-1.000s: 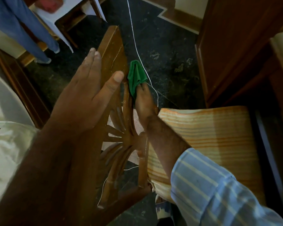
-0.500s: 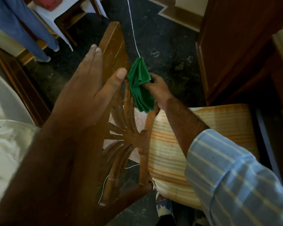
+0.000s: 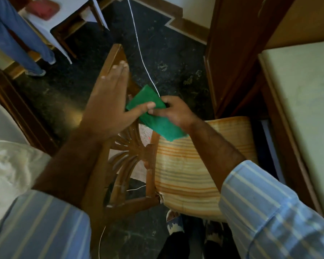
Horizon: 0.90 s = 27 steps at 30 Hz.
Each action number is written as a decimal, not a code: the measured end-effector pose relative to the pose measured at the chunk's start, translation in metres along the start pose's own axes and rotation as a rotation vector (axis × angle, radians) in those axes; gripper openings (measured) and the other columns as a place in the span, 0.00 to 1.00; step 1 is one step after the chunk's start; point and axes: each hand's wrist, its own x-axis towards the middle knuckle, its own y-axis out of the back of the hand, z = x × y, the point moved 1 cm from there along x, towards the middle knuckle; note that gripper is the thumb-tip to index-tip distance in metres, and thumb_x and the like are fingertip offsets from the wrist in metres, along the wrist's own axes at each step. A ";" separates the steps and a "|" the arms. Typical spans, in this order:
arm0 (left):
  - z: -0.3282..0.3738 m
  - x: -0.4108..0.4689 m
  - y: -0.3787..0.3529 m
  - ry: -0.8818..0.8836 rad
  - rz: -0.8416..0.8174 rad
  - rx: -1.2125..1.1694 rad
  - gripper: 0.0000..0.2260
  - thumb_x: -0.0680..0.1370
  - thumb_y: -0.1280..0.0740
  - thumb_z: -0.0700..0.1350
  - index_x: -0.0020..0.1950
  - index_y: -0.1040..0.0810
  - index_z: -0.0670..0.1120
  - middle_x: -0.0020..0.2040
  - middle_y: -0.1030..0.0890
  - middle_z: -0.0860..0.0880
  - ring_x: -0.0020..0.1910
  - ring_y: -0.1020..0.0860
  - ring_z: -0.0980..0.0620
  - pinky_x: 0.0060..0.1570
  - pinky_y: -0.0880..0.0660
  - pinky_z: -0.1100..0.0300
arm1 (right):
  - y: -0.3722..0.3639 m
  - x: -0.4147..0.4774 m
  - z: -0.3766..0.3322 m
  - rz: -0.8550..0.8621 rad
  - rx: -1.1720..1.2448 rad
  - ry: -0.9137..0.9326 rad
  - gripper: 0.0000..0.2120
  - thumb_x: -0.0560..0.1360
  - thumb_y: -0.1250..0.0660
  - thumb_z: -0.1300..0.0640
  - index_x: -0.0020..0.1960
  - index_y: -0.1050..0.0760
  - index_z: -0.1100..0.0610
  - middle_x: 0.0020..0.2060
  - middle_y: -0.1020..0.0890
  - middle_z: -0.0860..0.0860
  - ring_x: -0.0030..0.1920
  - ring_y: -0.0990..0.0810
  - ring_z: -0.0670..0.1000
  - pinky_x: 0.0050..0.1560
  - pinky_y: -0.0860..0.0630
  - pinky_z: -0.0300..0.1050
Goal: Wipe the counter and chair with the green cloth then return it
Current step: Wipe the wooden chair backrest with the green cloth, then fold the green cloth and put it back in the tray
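Observation:
A carved wooden chair with a striped orange seat cushion stands below me. The folded green cloth is held above the gap between the chair back and the cushion. My right hand grips the cloth from the right. My left hand lies flat along the chair's top rail, fingers straight, and its thumb touches the cloth's left edge. A pale counter top lies at the right.
A dark wooden cabinet stands right of the chair. A white cord runs across the dark floor. Another person's blue trouser legs and a white-covered table are at the upper left. My feet are at the bottom.
My right hand has lifted the cloth off the chair-back spindles and turned it flat. My left hand has slid up the top rail and its thumb has reached the cloth.

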 end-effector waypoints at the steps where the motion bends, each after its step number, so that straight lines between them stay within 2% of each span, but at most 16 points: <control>1: 0.011 0.002 -0.005 0.008 -0.007 -0.097 0.50 0.73 0.44 0.77 0.84 0.55 0.47 0.84 0.48 0.45 0.82 0.47 0.50 0.78 0.49 0.51 | 0.004 -0.013 -0.008 -0.024 -0.006 0.010 0.14 0.73 0.21 0.59 0.57 0.15 0.61 0.52 0.11 0.62 0.53 0.12 0.62 0.59 0.16 0.61; 2: 0.024 0.004 -0.009 0.040 -0.044 -0.214 0.51 0.72 0.41 0.77 0.84 0.56 0.50 0.84 0.46 0.47 0.80 0.46 0.55 0.76 0.50 0.56 | 0.009 -0.028 -0.017 -0.043 -0.011 0.016 0.12 0.73 0.21 0.60 0.56 0.15 0.61 0.53 0.12 0.62 0.54 0.12 0.61 0.61 0.16 0.62; 3: 0.035 0.006 -0.012 0.085 -0.111 -0.336 0.52 0.70 0.37 0.77 0.83 0.53 0.52 0.82 0.40 0.50 0.77 0.41 0.59 0.74 0.46 0.60 | 0.015 -0.043 -0.025 -0.064 -0.020 0.017 0.11 0.73 0.22 0.62 0.55 0.16 0.61 0.54 0.12 0.63 0.53 0.12 0.59 0.62 0.17 0.62; 4: 0.044 0.008 -0.013 0.131 -0.202 -0.466 0.50 0.68 0.32 0.75 0.82 0.46 0.54 0.76 0.29 0.55 0.71 0.33 0.63 0.69 0.37 0.65 | 0.022 -0.057 -0.033 -0.081 -0.027 0.006 0.11 0.73 0.22 0.63 0.55 0.16 0.61 0.55 0.13 0.65 0.54 0.13 0.59 0.63 0.19 0.63; 5: 0.053 0.010 -0.012 0.177 -0.307 -0.592 0.43 0.66 0.27 0.72 0.76 0.33 0.55 0.65 0.21 0.59 0.61 0.23 0.65 0.57 0.27 0.71 | 0.031 -0.072 -0.040 -0.088 -0.041 -0.013 0.11 0.74 0.22 0.63 0.55 0.16 0.63 0.56 0.14 0.66 0.55 0.13 0.60 0.65 0.19 0.64; 6: 0.058 0.012 -0.012 0.211 -0.416 -0.695 0.33 0.64 0.24 0.68 0.65 0.22 0.55 0.54 0.15 0.58 0.51 0.17 0.62 0.43 0.24 0.74 | 0.041 -0.084 -0.046 -0.090 -0.061 -0.038 0.13 0.74 0.23 0.63 0.57 0.17 0.64 0.56 0.14 0.66 0.57 0.13 0.62 0.66 0.20 0.65; 7: 0.066 0.013 -0.011 0.210 -0.505 -0.773 0.24 0.64 0.23 0.65 0.55 0.17 0.54 0.48 0.12 0.54 0.46 0.14 0.57 0.37 0.23 0.72 | 0.052 -0.100 -0.053 -0.083 -0.086 -0.070 0.14 0.75 0.23 0.61 0.59 0.17 0.65 0.57 0.13 0.65 0.59 0.14 0.64 0.67 0.20 0.66; 9: 0.088 0.010 -0.007 0.198 -0.569 -0.874 0.16 0.68 0.22 0.59 0.49 0.14 0.51 0.45 0.11 0.51 0.44 0.12 0.52 0.37 0.19 0.66 | 0.075 -0.132 -0.061 -0.078 -0.116 -0.166 0.17 0.76 0.23 0.56 0.62 0.17 0.64 0.57 0.13 0.62 0.59 0.13 0.63 0.68 0.20 0.64; 11: 0.116 0.004 -0.002 0.186 -0.557 -0.969 0.14 0.72 0.23 0.55 0.51 0.14 0.47 0.45 0.11 0.48 0.44 0.12 0.50 0.38 0.17 0.62 | 0.101 -0.164 -0.061 -0.109 -0.130 -0.266 0.18 0.76 0.23 0.54 0.63 0.16 0.62 0.57 0.12 0.59 0.59 0.12 0.58 0.69 0.20 0.60; 13: 0.150 -0.002 0.003 0.180 -0.570 -1.089 0.15 0.74 0.23 0.53 0.55 0.15 0.44 0.48 0.11 0.45 0.46 0.12 0.48 0.44 0.16 0.57 | 0.131 -0.203 -0.058 -0.163 -0.143 -0.344 0.17 0.76 0.23 0.56 0.63 0.16 0.59 0.58 0.12 0.56 0.60 0.12 0.55 0.68 0.19 0.55; 16: 0.201 -0.015 0.007 0.187 -0.597 -1.209 0.16 0.76 0.25 0.51 0.59 0.16 0.42 0.52 0.12 0.43 0.50 0.13 0.45 0.52 0.17 0.52 | 0.178 -0.265 -0.057 -0.155 -0.031 -0.381 0.09 0.77 0.25 0.59 0.55 0.12 0.48 0.55 0.10 0.50 0.58 0.11 0.51 0.54 0.14 0.42; 17: 0.219 -0.021 0.007 0.196 -0.607 -1.259 0.14 0.77 0.26 0.49 0.58 0.16 0.42 0.51 0.12 0.44 0.49 0.13 0.46 0.51 0.17 0.53 | 0.193 -0.288 -0.057 -0.082 -0.004 -0.386 0.09 0.77 0.24 0.58 0.55 0.12 0.49 0.55 0.10 0.51 0.59 0.12 0.51 0.55 0.15 0.42; 19: 0.254 -0.035 0.008 0.213 -0.657 -1.371 0.11 0.78 0.27 0.47 0.57 0.16 0.42 0.48 0.11 0.45 0.46 0.13 0.48 0.47 0.16 0.56 | 0.223 -0.334 -0.056 0.092 0.063 -0.400 0.14 0.75 0.24 0.57 0.61 0.15 0.57 0.58 0.11 0.54 0.61 0.13 0.55 0.61 0.16 0.47; 20: 0.273 -0.043 0.009 0.220 -0.690 -1.421 0.11 0.78 0.28 0.47 0.57 0.16 0.42 0.49 0.12 0.44 0.46 0.13 0.48 0.45 0.16 0.56 | 0.236 -0.359 -0.054 0.167 0.113 -0.400 0.16 0.75 0.24 0.58 0.62 0.16 0.59 0.58 0.11 0.54 0.60 0.13 0.54 0.60 0.16 0.48; 23: 0.326 -0.065 0.013 0.214 -0.743 -1.522 0.18 0.78 0.28 0.46 0.64 0.19 0.38 0.55 0.14 0.40 0.49 0.13 0.46 0.49 0.15 0.54 | 0.259 -0.432 -0.050 0.351 0.316 -0.335 0.12 0.76 0.26 0.64 0.58 0.17 0.56 0.54 0.11 0.53 0.54 0.11 0.51 0.52 0.14 0.46; 27: 0.404 -0.109 0.024 0.137 -0.844 -1.542 0.16 0.82 0.34 0.43 0.68 0.23 0.36 0.57 0.16 0.39 0.49 0.14 0.45 0.52 0.17 0.51 | 0.275 -0.536 -0.041 0.611 0.504 -0.214 0.16 0.78 0.31 0.68 0.65 0.20 0.61 0.58 0.13 0.58 0.57 0.12 0.55 0.57 0.14 0.48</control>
